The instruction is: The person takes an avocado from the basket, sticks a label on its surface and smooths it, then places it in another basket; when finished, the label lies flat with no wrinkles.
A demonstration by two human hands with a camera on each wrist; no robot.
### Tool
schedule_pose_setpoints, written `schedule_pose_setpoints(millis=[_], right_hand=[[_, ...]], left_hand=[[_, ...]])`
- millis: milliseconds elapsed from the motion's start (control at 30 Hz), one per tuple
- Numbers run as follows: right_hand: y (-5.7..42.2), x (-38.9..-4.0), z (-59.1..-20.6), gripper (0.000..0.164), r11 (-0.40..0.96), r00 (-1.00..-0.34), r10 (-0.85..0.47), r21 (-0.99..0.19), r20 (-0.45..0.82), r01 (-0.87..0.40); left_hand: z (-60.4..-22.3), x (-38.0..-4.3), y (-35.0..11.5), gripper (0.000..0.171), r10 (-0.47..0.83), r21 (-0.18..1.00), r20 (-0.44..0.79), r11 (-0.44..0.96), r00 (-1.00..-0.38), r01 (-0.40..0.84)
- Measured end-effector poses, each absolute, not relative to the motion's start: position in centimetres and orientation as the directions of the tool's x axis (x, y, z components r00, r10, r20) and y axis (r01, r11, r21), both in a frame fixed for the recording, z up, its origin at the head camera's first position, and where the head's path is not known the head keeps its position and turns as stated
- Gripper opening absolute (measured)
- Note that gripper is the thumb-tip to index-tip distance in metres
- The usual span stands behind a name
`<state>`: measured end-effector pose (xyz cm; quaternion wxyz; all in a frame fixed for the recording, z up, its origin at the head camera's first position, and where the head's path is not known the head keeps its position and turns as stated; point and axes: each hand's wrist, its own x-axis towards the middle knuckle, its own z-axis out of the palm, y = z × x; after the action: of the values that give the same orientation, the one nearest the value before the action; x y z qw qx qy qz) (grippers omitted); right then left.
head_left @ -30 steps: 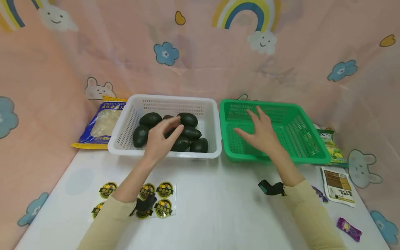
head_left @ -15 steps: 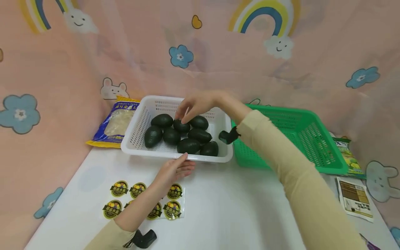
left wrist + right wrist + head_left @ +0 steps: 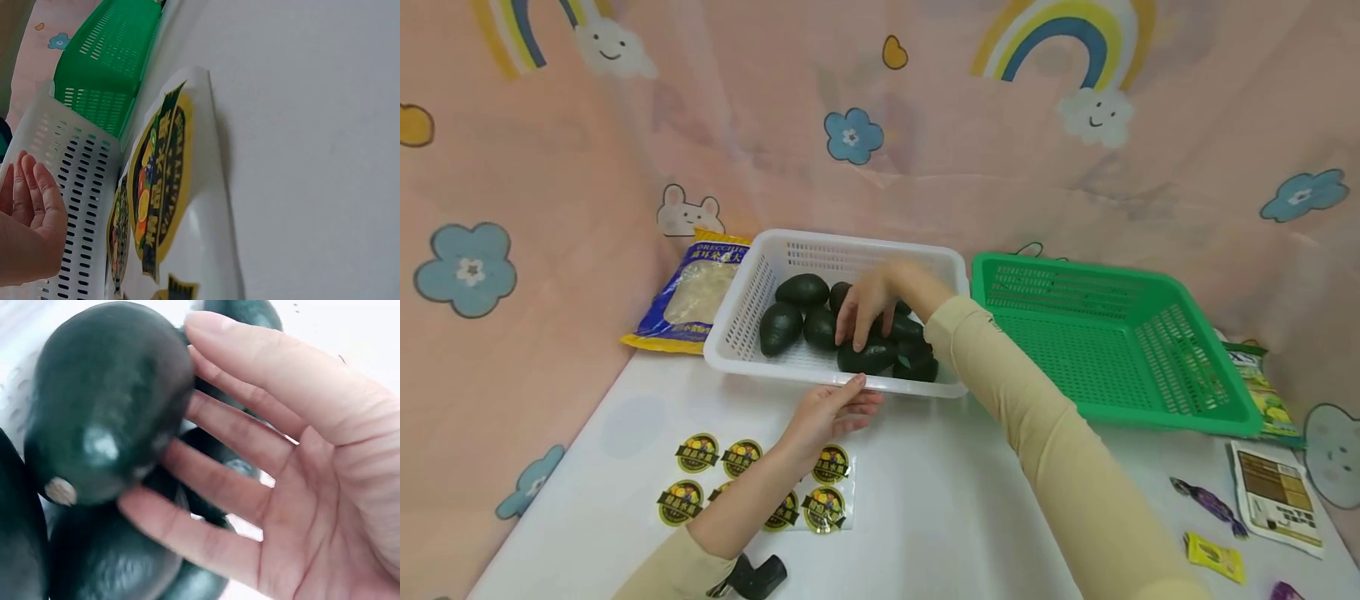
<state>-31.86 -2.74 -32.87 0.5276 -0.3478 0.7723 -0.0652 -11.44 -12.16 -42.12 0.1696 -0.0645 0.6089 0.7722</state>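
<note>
Several dark green avocados [image 3: 781,327] lie in the white perforated basket [image 3: 842,385]. My right hand [image 3: 878,302] reaches down among them, fingertips close over an avocado near the front wall. In the right wrist view, thumb and fingers lie along one side of a large avocado [image 3: 106,400], the palm facing the camera and not wrapped round it. At the basket's front side is my left hand [image 3: 827,417], its thumb at the rim and its fingers extended below. The left wrist view shows those fingers straight beside the basket's slotted wall.
A green basket [image 3: 1206,375] stands right of the white one. A sticker sheet [image 3: 824,508] lies partly under my left forearm. At left is a blue-and-yellow bag [image 3: 688,292]; at right lie a green packet [image 3: 1270,400], a brown-and-white pouch [image 3: 1277,500] and small wrapped sweets [image 3: 1213,557].
My right hand has crossed from over the green basket into the white basket, then lowered towards its front. My left hand has come out of the avocados to the white basket's front rim.
</note>
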Motion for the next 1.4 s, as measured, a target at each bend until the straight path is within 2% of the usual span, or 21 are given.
schedule_pose_setpoints(millis=[233, 467, 700, 833, 1033, 1167, 1267, 1400], right_hand=[[-2.7, -31.1, -34.6, 0.06, 0.773, -0.157, -0.547, -0.425, -0.822, -0.471], [-2.4, -31.0, -34.2, 0.051, 0.752, -0.159, -0.592, -0.471, -0.79, -0.461], [-2.0, -30.8, -34.1, 0.054, 0.718, -0.138, -0.633, -0.512, -0.762, -0.47], [-1.1, -30.9, -32.6, 0.055, 0.678, -0.165, -0.697, -0.566, -0.698, -0.47], [3.2, -29.8, -28.3, 0.059, 0.547, -0.179, -0.819, -0.647, -0.545, -0.531], [7.0, -27.6, -26.2, 0.061, 0.446, -0.136, -0.878, -0.681, -0.459, -0.581], [10.0, -25.4, -25.9, 0.06, 0.427, -0.125, -0.888, -0.693, -0.442, -0.581], [13.7, -22.0, -27.6, 0.058, 0.467, -0.144, -0.874, -0.721, -0.464, -0.512]], left_hand=[[-42.2, -11.3, -12.2, 0.051, 0.196, 0.925, -0.299, -0.18, -0.934, -0.334], [-42.1, -11.5, -12.2, 0.051, 0.18, 0.925, -0.317, -0.16, -0.931, -0.345], [-42.1, -11.4, -12.2, 0.051, 0.176, 0.924, -0.323, -0.152, -0.93, -0.35], [-42.2, -11.4, -12.2, 0.049, 0.172, 0.924, -0.324, -0.152, -0.93, -0.351], [-42.1, -11.6, -11.7, 0.049, 0.178, 0.928, -0.319, -0.141, -0.931, -0.345], [-42.0, -11.5, -11.7, 0.049, 0.169, 0.933, -0.313, -0.129, -0.935, -0.336], [-41.8, -11.5, -11.8, 0.05, 0.157, 0.934, -0.319, -0.119, -0.935, -0.338], [-41.8, -11.5, -11.7, 0.049, 0.145, 0.929, -0.333, -0.116, -0.932, -0.351]])
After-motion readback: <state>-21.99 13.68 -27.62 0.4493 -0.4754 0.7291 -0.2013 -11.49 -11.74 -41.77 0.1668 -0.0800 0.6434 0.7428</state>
